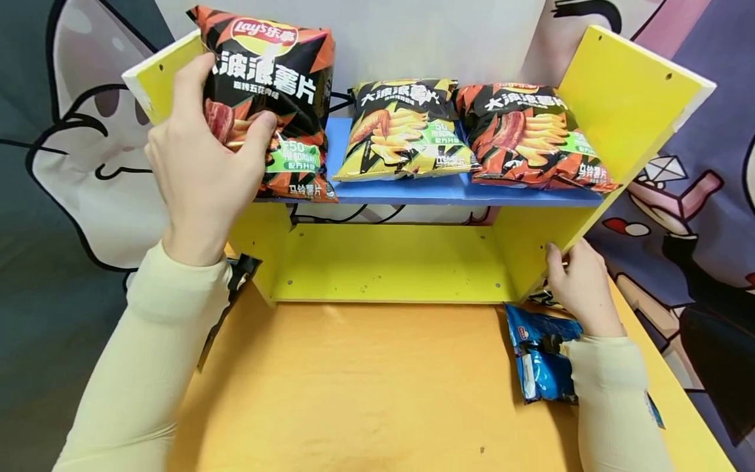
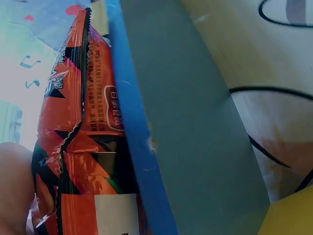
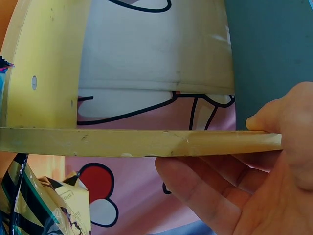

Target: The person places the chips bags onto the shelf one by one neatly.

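Note:
My left hand [image 1: 203, 151] grips a black and orange Lay's chip bag [image 1: 268, 72] by its left side, thumb across the front. That bag stands at the left end of the blue upper shelf [image 1: 401, 192]; the left wrist view shows the bag [image 2: 95, 166] close against the blue edge. My right hand [image 1: 580, 285] pinches the right side panel of the yellow rack [image 1: 531, 239], thumb inside and fingers outside, as the right wrist view shows. A yellow and black chip bag [image 1: 407, 134] and another orange and black one [image 1: 525, 134] lean on the shelf to the right.
A blue packet [image 1: 542, 360] lies on the orange table [image 1: 366, 387] under my right forearm. Part of a dark packet [image 1: 232, 288] shows beside the rack's left side. A yellow and black striped packet [image 3: 39, 200] lies outside the right panel. The yellow lower shelf [image 1: 389, 262] sits below the blue one.

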Available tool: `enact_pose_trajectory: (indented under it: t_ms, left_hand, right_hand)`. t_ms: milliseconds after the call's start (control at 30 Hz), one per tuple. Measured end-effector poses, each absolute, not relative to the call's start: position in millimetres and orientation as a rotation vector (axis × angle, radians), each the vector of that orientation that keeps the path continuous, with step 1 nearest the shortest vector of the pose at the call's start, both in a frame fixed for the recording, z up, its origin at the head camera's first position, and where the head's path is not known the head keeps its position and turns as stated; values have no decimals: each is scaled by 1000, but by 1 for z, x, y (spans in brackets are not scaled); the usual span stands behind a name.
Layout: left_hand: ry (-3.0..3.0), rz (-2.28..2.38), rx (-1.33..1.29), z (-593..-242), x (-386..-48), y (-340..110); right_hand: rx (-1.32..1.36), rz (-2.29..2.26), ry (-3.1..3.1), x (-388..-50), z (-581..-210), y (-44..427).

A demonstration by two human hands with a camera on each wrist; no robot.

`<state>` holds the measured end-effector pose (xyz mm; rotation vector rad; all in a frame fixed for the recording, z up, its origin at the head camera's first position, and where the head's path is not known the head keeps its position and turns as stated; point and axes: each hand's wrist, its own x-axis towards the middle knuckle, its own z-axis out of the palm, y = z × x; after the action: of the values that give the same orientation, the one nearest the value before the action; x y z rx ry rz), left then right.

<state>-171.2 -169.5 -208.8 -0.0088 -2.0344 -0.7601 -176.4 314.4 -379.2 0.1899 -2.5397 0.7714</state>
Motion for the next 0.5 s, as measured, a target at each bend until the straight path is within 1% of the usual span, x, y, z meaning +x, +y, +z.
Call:
enact_pose_trajectory:
  t_ms: [500]
  left_hand:
    - [-2157, -557, 46, -210, -185, -160]
  right_hand:
    - [190, 776, -2534, -176, -380, 314]
